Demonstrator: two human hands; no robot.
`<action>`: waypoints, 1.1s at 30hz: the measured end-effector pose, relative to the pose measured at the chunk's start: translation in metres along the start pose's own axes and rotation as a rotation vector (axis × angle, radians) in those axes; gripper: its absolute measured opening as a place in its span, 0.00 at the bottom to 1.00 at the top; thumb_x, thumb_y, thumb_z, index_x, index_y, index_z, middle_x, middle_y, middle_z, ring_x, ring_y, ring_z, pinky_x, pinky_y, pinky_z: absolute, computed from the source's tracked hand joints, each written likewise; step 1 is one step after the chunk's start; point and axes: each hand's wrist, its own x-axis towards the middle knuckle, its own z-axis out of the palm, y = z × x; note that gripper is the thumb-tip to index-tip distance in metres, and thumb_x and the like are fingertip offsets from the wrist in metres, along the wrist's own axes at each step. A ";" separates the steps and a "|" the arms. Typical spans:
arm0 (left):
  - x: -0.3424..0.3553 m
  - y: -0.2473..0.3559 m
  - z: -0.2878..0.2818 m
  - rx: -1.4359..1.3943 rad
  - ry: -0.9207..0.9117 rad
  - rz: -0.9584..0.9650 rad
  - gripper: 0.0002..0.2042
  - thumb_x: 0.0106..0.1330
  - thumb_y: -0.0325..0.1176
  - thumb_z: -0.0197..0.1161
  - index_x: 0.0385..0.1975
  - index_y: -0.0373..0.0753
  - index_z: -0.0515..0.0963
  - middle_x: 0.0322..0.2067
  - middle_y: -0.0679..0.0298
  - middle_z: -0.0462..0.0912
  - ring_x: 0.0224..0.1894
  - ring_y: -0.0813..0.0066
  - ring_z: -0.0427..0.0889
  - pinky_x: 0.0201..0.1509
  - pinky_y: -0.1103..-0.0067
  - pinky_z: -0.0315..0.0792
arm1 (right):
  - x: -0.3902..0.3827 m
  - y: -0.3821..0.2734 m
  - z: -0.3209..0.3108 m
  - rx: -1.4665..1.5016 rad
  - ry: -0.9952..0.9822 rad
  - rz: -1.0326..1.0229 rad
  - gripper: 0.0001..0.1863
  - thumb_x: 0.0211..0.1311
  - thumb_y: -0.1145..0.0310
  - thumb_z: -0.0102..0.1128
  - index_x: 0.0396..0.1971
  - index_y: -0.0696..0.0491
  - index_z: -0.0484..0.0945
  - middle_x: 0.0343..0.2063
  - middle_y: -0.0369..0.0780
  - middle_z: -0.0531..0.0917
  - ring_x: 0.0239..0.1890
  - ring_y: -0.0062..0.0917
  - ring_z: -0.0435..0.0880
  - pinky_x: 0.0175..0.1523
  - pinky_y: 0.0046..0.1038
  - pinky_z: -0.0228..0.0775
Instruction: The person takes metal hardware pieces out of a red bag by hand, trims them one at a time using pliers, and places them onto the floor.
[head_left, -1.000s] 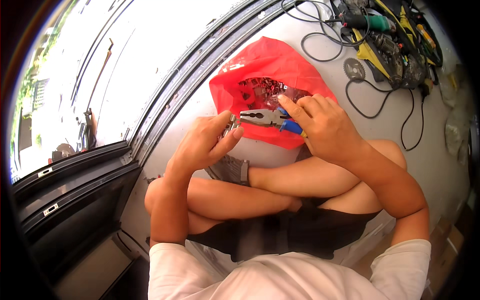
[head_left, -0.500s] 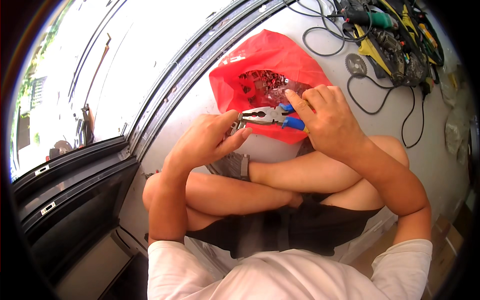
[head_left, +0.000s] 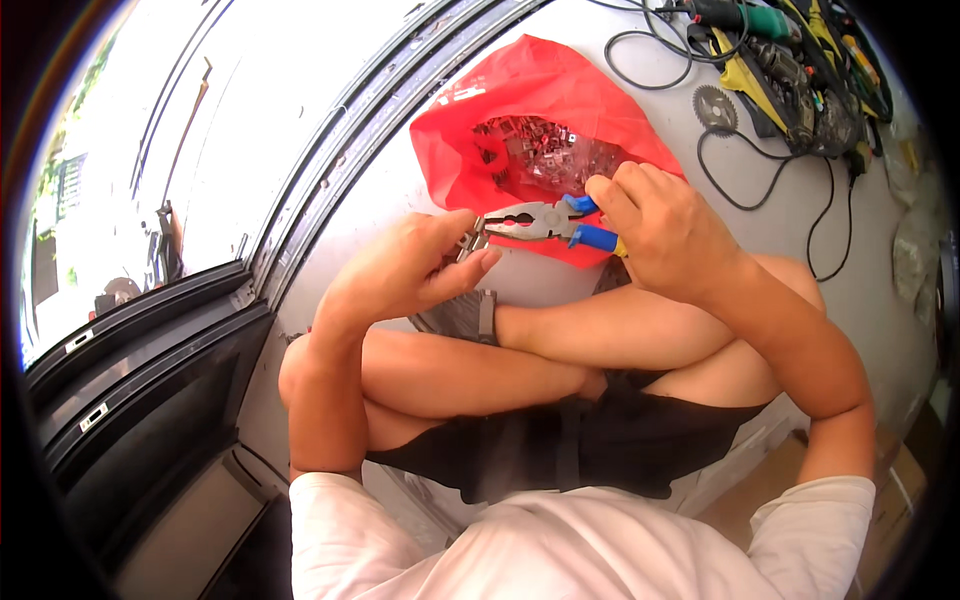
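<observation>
Pliers (head_left: 535, 219) with blue and yellow handles are gripped in my right hand (head_left: 655, 225), their jaws pointing left. My left hand (head_left: 415, 262) pinches a small silvery metal piece (head_left: 474, 240) between thumb and fingers. The jaw tips meet that piece; whether they clamp it I cannot tell. Just beyond both hands lies an open red plastic bag (head_left: 560, 90), with many small metal parts (head_left: 560, 150) inside. My fingers hide part of the metal piece and the ends of the handles.
A tool bag (head_left: 765, 95) with a green power tool (head_left: 768, 22) and black cable (head_left: 745, 200) lies far right, a round saw blade (head_left: 715, 107) beside it. Metal sliding-door tracks (head_left: 345, 125) run along the left. My crossed legs (head_left: 470, 375) are below my hands.
The view has shifted slightly. The plier handles look a little wider apart, while both hands keep their hold on the pliers and the metal piece.
</observation>
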 end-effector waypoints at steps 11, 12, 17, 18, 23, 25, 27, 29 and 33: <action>0.000 0.003 -0.002 -0.079 -0.004 -0.088 0.19 0.71 0.42 0.64 0.25 0.33 0.69 0.16 0.49 0.70 0.18 0.51 0.68 0.25 0.64 0.62 | -0.002 -0.009 0.002 0.024 0.003 0.036 0.26 0.54 0.79 0.58 0.56 0.60 0.75 0.39 0.46 0.76 0.40 0.43 0.78 0.46 0.41 0.72; -0.001 0.003 -0.003 -0.078 -0.002 -0.090 0.19 0.71 0.42 0.64 0.25 0.33 0.69 0.16 0.49 0.70 0.18 0.51 0.68 0.25 0.64 0.62 | -0.001 -0.009 0.002 0.013 0.004 0.032 0.26 0.54 0.79 0.58 0.57 0.60 0.74 0.40 0.46 0.76 0.41 0.43 0.77 0.47 0.42 0.72; 0.001 0.000 0.000 0.005 -0.039 -0.063 0.20 0.71 0.44 0.63 0.25 0.33 0.71 0.17 0.50 0.69 0.19 0.52 0.68 0.26 0.63 0.63 | -0.003 -0.010 0.002 -0.021 -0.004 0.021 0.26 0.54 0.79 0.59 0.57 0.59 0.74 0.40 0.46 0.75 0.41 0.42 0.77 0.47 0.42 0.72; 0.001 -0.001 0.001 0.004 -0.041 -0.063 0.20 0.71 0.44 0.63 0.25 0.33 0.71 0.17 0.50 0.69 0.19 0.52 0.68 0.26 0.63 0.63 | -0.004 -0.009 0.003 -0.009 -0.016 0.024 0.26 0.54 0.79 0.59 0.57 0.60 0.74 0.39 0.45 0.75 0.40 0.42 0.77 0.46 0.41 0.73; 0.001 -0.002 0.002 -0.081 -0.068 -0.049 0.20 0.72 0.44 0.62 0.27 0.32 0.72 0.18 0.49 0.71 0.20 0.53 0.68 0.28 0.63 0.64 | -0.007 -0.008 0.003 0.007 -0.045 0.027 0.24 0.53 0.79 0.59 0.54 0.60 0.75 0.36 0.45 0.74 0.37 0.40 0.77 0.43 0.41 0.74; 0.002 -0.002 0.001 -0.084 -0.077 -0.053 0.19 0.72 0.44 0.62 0.27 0.32 0.72 0.18 0.49 0.71 0.21 0.53 0.68 0.28 0.64 0.64 | -0.007 -0.008 0.002 0.020 -0.045 0.030 0.24 0.53 0.78 0.59 0.53 0.60 0.75 0.35 0.45 0.74 0.36 0.40 0.77 0.42 0.40 0.74; 0.002 -0.003 0.001 -0.088 -0.087 -0.056 0.19 0.72 0.44 0.62 0.28 0.32 0.72 0.19 0.49 0.71 0.21 0.54 0.68 0.29 0.64 0.64 | -0.008 -0.007 0.001 0.027 -0.046 0.028 0.24 0.53 0.78 0.59 0.53 0.61 0.75 0.35 0.45 0.74 0.36 0.41 0.77 0.42 0.40 0.74; 0.001 -0.004 0.002 -0.151 -0.086 -0.051 0.19 0.72 0.44 0.62 0.29 0.32 0.72 0.17 0.51 0.70 0.19 0.60 0.68 0.27 0.66 0.64 | -0.008 -0.008 0.001 0.037 -0.047 0.022 0.24 0.53 0.78 0.59 0.53 0.61 0.75 0.34 0.45 0.74 0.35 0.41 0.77 0.42 0.40 0.74; -0.001 -0.013 0.001 -0.180 -0.115 -0.039 0.19 0.73 0.44 0.63 0.28 0.33 0.73 0.14 0.56 0.70 0.16 0.71 0.68 0.23 0.70 0.63 | -0.007 -0.007 0.004 0.054 -0.017 0.005 0.23 0.52 0.79 0.60 0.51 0.62 0.75 0.34 0.45 0.74 0.34 0.41 0.78 0.40 0.40 0.75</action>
